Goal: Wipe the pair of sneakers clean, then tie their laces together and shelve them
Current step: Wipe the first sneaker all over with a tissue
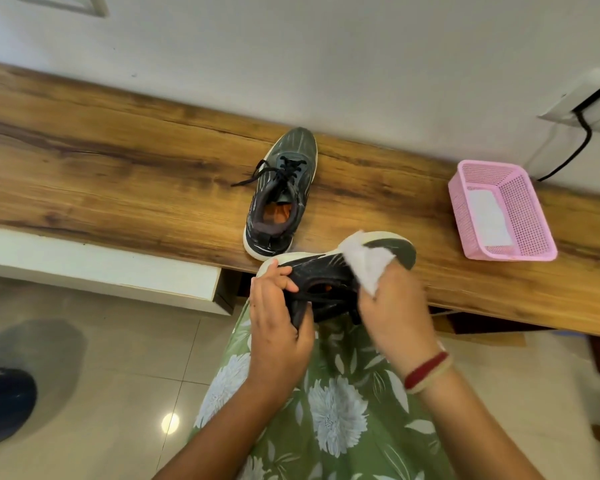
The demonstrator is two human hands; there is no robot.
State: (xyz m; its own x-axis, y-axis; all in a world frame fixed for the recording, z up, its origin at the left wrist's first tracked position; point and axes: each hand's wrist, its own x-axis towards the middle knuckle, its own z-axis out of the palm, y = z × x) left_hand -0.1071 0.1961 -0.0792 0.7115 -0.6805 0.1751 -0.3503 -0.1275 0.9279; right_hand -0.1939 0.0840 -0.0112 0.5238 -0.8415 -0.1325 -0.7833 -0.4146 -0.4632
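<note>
One dark sneaker [280, 192] with a white sole and loose black laces stands upright on the wooden bench [118, 161], toe toward the wall. The other sneaker [323, 271] lies on its side in the air at the bench's front edge. My left hand [278, 320] grips it at the heel and collar. My right hand [395, 313] holds a white wipe [364, 261] and presses it against the sneaker's side near the toe. The laces of the held sneaker hang between my hands.
A pink perforated basket [513, 216] with white wipes inside sits on the bench to the right. A black cable [572, 154] runs from a wall socket behind it. A white ledge sits below the bench at left. A dark shape lies on the tiled floor at far left.
</note>
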